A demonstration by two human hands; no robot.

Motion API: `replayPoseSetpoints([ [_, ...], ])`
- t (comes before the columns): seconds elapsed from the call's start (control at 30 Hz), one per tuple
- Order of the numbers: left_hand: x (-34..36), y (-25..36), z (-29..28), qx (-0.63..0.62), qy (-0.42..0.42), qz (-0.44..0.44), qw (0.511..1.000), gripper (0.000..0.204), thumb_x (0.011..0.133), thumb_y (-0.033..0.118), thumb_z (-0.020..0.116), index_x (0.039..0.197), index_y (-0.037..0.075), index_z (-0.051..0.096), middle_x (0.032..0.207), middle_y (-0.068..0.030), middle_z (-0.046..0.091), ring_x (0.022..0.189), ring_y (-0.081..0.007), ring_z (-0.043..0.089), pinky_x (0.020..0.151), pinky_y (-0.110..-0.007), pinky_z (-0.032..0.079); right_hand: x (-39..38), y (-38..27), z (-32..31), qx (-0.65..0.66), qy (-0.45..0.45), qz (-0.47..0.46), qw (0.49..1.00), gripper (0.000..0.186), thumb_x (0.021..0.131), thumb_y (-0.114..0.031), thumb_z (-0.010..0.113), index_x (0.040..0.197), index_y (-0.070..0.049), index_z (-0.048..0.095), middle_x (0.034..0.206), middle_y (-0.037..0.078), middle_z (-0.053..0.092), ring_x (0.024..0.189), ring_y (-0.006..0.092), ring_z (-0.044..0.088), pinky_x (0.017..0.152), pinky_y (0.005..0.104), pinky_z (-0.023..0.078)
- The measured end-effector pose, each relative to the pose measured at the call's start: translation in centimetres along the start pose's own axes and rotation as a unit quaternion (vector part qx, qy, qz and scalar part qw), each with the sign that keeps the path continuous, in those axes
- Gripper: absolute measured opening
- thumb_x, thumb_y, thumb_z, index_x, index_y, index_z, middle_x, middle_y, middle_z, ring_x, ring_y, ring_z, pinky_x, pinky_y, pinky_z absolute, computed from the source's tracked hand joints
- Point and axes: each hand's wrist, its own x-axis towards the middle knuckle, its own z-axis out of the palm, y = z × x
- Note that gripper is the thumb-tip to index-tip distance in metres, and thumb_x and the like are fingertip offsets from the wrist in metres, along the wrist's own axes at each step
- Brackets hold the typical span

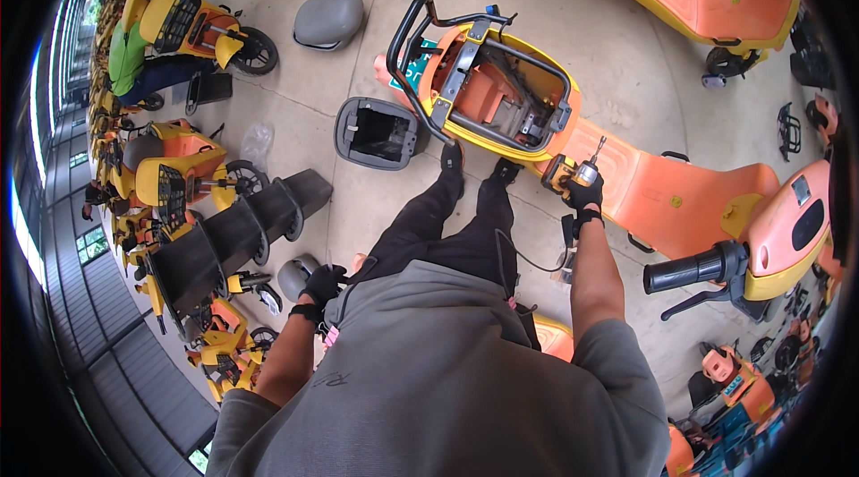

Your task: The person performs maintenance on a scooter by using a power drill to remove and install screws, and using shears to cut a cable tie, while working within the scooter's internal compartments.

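Note:
My right hand (583, 194), in a dark glove, is wrapped round a yellow and black cordless drill (562, 174), its bit pointing up and away from me. The drill is over the side of an orange and yellow electric scooter (626, 168), by the footboard. The scooter's seat is off, leaving the under-seat compartment (483, 101) open with a metal frame around it. A black rear rail (404, 47) rises behind it. My left hand (324, 284), also gloved, is low at my left hip with its fingers curled; what they hold, if anything, is too small to make out.
A grey seat (329, 21) and a grey storage bin (343, 135) lie on the floor left of the scooter. A long black trough-like part (242, 235) is farther left. Parked scooters (170, 168) line that side, where a person in green (128, 61) works.

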Motion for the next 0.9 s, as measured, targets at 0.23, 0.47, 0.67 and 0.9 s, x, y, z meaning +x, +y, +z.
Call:
replayPoseSetpoints([
  [0.23,0.6,-0.1,0.8,-0.094,0.006,-0.039,0.995,0.029,0.086,0.021,0.044,0.099,0.001,0.060,0.084,-0.0157,0.065,0.074,-0.0235,0.065,0.060,-0.033,0.052,-0.1,-1.7,0.3,-0.014,0.026,0.056,0.998,0.060,0.059,-0.011,0.077,0.113,-0.007,0.049,0.094,0.008,0.061,0.080,0.0202,0.062,0.068,0.0327,0.053],
  [0.47,0.7,0.6,0.5,-0.101,0.020,-0.052,0.993,0.024,0.078,0.012,0.051,0.099,0.002,0.060,0.085,-0.0151,0.065,0.077,-0.0256,0.065,0.062,-0.034,0.052,-1.0,-2.1,-0.1,-0.025,0.064,0.200,0.977,0.091,0.057,-0.027,0.081,0.130,-0.004,0.031,0.105,0.015,0.059,0.091,0.0251,0.061,0.073,0.0354,0.052],
  [0.67,1.9,-1.8,2.0,-0.023,0.038,0.044,0.998,0.021,0.078,0.013,0.052,0.095,0.003,0.059,0.085,-0.0142,0.066,0.075,-0.0240,0.065,0.059,-0.033,0.051,-2.1,-4.9,-0.9,-0.086,0.095,0.211,0.969,0.106,0.056,-0.042,0.078,0.137,-0.002,0.022,0.123,0.026,0.047,0.111,0.0353,0.052,0.088,0.0401,0.045],
  [0.9,2.8,3.7,-0.6,-0.343,0.029,-0.128,0.930,0.029,0.088,0.025,0.043,0.097,0.001,0.057,0.084,-0.0133,0.066,0.065,-0.0201,0.063,0.055,-0.030,0.049,-4.2,-4.5,-2.4,-0.124,0.167,0.173,0.963,0.085,0.071,-0.049,0.064,0.134,-0.003,0.031,0.124,0.026,0.047,0.113,0.0388,0.048,0.093,0.0420,0.040],
])
